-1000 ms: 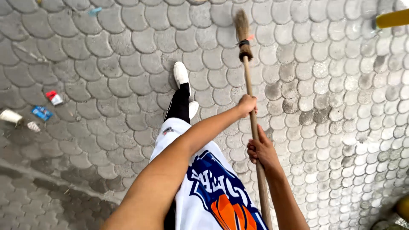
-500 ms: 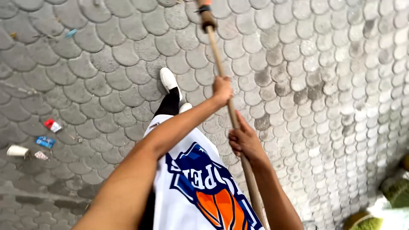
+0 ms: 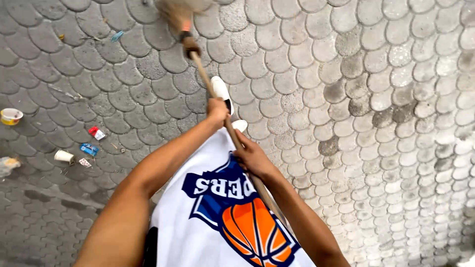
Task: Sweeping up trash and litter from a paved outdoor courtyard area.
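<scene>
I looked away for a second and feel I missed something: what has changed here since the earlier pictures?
The broom has swung forward and leftward; its bristle head now sits at the top edge, blurred. The litter on the left shows further into the picture, with a small bowl now in view. Unchanged: the left hand grips the stick higher up, the right hand lower, and white shoes stand on the scalloped paving.

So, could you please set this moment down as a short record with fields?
Left hand: left hand gripped on the broom handle, higher up
Right hand: right hand gripped on the same handle, lower down
Broom head: bristles at the top edge, blurred
Ground: scalloped paving stones
Litter: paper cup, yellow tub, small wrappers at left
</scene>
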